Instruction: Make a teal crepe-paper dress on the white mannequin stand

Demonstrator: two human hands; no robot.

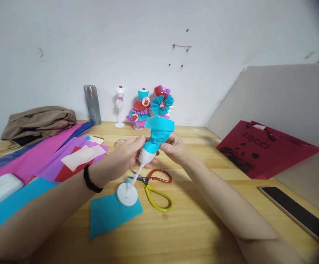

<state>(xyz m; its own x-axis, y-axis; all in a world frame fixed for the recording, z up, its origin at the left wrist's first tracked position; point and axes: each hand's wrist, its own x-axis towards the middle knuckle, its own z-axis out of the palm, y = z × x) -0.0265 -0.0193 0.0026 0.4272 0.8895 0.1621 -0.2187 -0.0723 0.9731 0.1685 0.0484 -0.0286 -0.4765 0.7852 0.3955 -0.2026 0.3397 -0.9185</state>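
Between my two hands is a small white dress form (147, 157), tilted with its top leaning right and its round base toward me. Turquoise crepe paper (157, 137) is wrapped around its body and flares out in a wide band at the top. My left hand (133, 148) grips the form from the left, its thumb against the wrapped body. On the right side, my right hand (174, 148) pinches the paper; its fingertips are partly hidden behind. Below lie scissors (148, 179) with one red and one yellow handle, beside a turquoise paper piece (112, 214).
Three more dress forms stand by the wall: a mostly white one (120, 102) and two decorated ones (140, 110). A flask (92, 104), brown cloth (40, 123) and coloured paper sheets (49, 150) are at left. At right are a red bag (261, 150) and a phone (294, 212).
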